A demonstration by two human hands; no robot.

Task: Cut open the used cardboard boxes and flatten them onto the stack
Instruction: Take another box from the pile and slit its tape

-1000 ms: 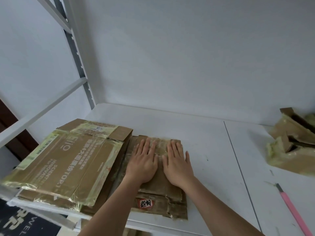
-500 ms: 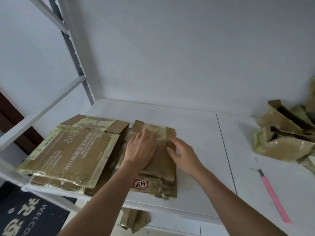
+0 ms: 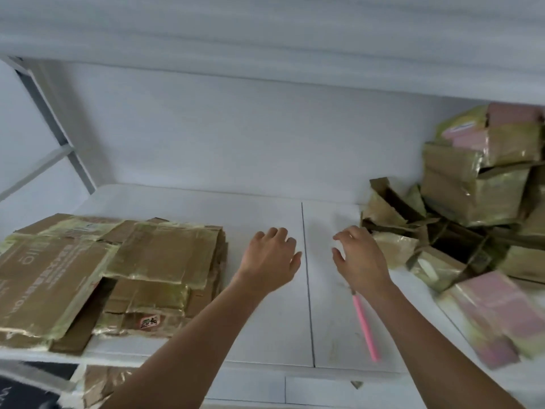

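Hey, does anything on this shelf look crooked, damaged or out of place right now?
The flattened stack is untidy: its sheets lie askew, and the big printed sheet overhangs the shelf's front edge. The uncut boxes form a crumpled heap. The pink knife lies loose, partly under the right wrist.

Hidden, cropped and blurred parts

The pink cutter [image 3: 365, 326] is hidden at its tip by the right hand [image 3: 361, 258]; the box pile [image 3: 477, 208] is cropped at the right edge and blurred at lower right.
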